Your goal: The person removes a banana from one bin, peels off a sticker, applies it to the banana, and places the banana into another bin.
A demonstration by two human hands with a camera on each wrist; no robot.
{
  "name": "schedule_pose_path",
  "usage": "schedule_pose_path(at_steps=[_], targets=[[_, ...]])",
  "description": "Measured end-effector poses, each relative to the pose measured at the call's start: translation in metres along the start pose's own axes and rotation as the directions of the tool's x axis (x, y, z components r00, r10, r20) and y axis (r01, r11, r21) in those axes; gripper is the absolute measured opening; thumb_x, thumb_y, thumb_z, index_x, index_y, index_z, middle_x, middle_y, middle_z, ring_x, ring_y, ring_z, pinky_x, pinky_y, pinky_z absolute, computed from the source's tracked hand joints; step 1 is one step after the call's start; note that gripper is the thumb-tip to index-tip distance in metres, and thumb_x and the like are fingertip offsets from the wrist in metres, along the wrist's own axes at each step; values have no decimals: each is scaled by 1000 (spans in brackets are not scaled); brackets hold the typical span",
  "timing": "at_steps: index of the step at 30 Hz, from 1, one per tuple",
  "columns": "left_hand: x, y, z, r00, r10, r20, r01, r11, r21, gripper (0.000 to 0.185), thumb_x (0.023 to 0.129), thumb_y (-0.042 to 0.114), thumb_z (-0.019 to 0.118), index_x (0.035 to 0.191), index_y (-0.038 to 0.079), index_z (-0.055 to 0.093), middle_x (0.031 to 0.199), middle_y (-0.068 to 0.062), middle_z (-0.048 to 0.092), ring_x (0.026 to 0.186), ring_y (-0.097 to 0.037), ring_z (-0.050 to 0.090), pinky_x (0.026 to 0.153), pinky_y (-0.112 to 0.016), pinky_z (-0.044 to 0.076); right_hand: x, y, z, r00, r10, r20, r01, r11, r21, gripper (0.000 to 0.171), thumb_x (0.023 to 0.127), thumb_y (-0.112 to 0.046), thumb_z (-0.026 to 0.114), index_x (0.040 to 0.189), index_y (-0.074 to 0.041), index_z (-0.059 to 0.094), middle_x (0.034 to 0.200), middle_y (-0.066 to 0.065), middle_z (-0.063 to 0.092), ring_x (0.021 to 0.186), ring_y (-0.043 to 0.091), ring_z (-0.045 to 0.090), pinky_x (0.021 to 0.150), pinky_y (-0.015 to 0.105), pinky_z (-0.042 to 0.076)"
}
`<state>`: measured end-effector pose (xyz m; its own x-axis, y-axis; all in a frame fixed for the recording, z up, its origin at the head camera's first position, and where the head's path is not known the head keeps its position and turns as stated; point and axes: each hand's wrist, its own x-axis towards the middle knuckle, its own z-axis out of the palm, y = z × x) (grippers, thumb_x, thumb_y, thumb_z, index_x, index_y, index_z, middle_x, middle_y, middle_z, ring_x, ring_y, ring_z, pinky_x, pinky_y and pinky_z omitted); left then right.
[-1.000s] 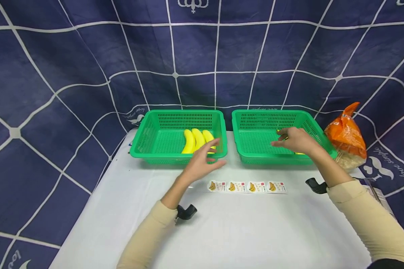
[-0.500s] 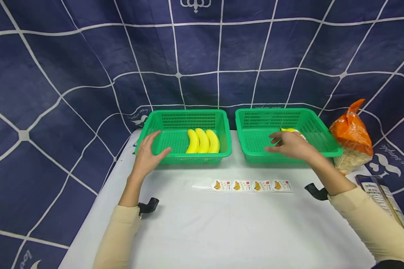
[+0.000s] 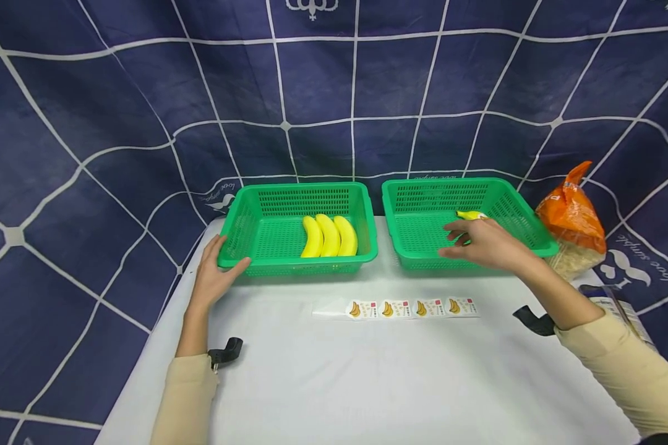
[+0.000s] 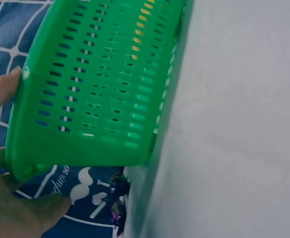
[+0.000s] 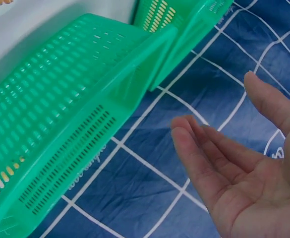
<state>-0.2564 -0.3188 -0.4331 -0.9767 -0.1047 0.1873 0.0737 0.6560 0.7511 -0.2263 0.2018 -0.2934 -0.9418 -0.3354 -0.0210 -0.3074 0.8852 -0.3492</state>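
Note:
My left hand (image 3: 211,278) grips the near left corner of the left green plastic basket (image 3: 297,262), its thumb at the front rim and its fingers along the left side. In the left wrist view this basket (image 4: 102,106) rises between thumb and fingers. Three yellow bananas (image 3: 329,238) lie side by side in its right part. Over the right green basket (image 3: 417,254) hovers my right hand (image 3: 487,244), fingers loosely bent and holding nothing; the right wrist view shows its bare palm. Behind that hand a banana (image 3: 470,215) is partly hidden in the right basket.
On the white table (image 3: 367,383) in front of the baskets lies a strip of banana stickers (image 3: 404,308). An orange-topped bag (image 3: 574,216) stands against the right basket's right side. A dark blue curtain (image 3: 323,80) with white lines hangs behind.
My left hand has moved left, from beside the three bananas across the left basket to its near left corner, and now grips it. My right hand stays over the right basket.

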Motion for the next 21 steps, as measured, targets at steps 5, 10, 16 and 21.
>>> schedule_pose_path(at_steps=[5, 10, 16, 21], targets=[[3, -7, 2, 1000, 1, 28, 0, 999, -54, 93, 87, 43, 70, 157, 10, 17, 166, -9, 5, 151, -40, 8, 118, -65, 13, 7, -11, -1, 1000, -26, 9, 26, 999, 18, 61, 87, -38, 72, 135, -4, 56, 114, 11, 70, 101, 26, 67, 86, 45, 53], [5, -9, 6, 1000, 13, 13, -11, 995, -94, 94, 88, 41, 69, 157, 8, 15, 166, -9, 4, 152, -38, 5, 119, -64, 12, 19, -26, 1, 997, -47, 58, 43, 997, 70, 68, 86, -39, 73, 140, -5, 49, 122, 13, 66, 107, 30, 65, 88, 44, 54], [6, -12, 11, 1000, -10, -5, 9, 993, -121, 98, 88, 44, 69, 157, 8, 10, 166, -8, 3, 152, -35, 4, 120, -62, 11, 40, -46, 4, 990, -105, 99, 98, 993, 70, 67, 85, -38, 74, 140, -7, 51, 122, 11, 66, 108, 28, 65, 90, 43, 53], [8, -12, 13, 1000, -12, -4, 11, 990, -140, 101, 87, 43, 70, 157, 9, 7, 166, -6, 1, 152, -35, 2, 120, -62, 10, 66, -66, 7, 981, -140, 133, 128, 987, 96, 67, 85, -38, 74, 141, -9, 51, 123, 10, 65, 110, 27, 64, 89, 41, 53]])
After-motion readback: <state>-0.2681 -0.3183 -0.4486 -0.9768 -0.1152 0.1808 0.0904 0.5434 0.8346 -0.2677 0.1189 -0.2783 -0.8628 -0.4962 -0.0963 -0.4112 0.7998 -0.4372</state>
